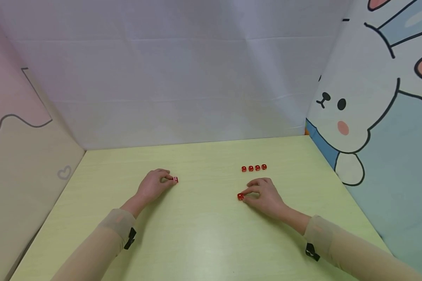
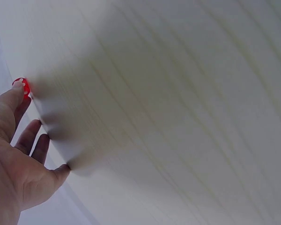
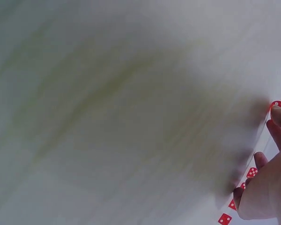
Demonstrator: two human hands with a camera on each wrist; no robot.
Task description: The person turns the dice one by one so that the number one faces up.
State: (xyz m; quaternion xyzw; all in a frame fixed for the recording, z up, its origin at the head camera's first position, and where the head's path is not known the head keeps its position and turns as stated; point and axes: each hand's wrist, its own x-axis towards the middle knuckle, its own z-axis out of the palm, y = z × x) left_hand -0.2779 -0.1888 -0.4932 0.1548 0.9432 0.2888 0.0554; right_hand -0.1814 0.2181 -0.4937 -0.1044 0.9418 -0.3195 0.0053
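Observation:
My left hand point(image 1: 155, 184) pinches a red die point(image 1: 176, 179) with white dots between thumb and forefinger, low over the left middle of the table. The left wrist view shows this die point(image 2: 22, 86) at the thumb tip, the other fingers spread with their tips at the tabletop. To the right, my right hand point(image 1: 265, 196) pinches a second red die point(image 1: 240, 196) by thumb and forefinger. In the right wrist view that die point(image 3: 277, 104) sits at the thumb tip. Beyond the right hand, several red dice point(image 1: 254, 168) stand in a short row.
The pale yellow wood-grain table point(image 1: 200, 238) runs back to a white cloth wall point(image 1: 183, 86). A printed panel with a cartoon rabbit point(image 1: 355, 109) borders the right side, and a pink and cream panel point(image 1: 24, 164) the left.

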